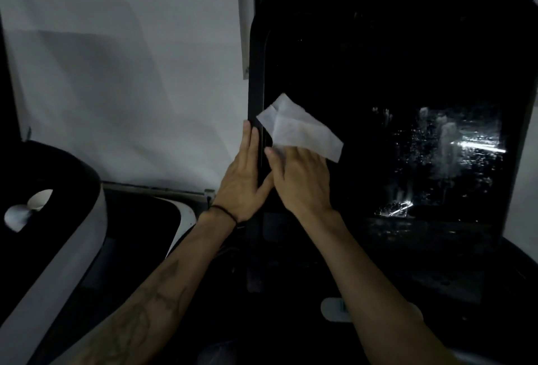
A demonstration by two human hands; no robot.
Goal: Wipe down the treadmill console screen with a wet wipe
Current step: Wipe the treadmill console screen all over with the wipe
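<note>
With the left hand (243, 181) spread flat, bracing the console screen (393, 120) at its left edge, the right hand (297, 178), fingers straight, should press the wet wipe (300, 129) flat and sweep toward the smeared right side.

no readable text, labels, brands or numbers anywhere, dark console screen (407, 88) shows only glare and wet streaks, forearm markings too dim to read

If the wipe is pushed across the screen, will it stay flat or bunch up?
Probably bunches: the wipe looks thin and creased. Its free corner lies loose on the screen, and only the right hand presses its lower edge.
</note>
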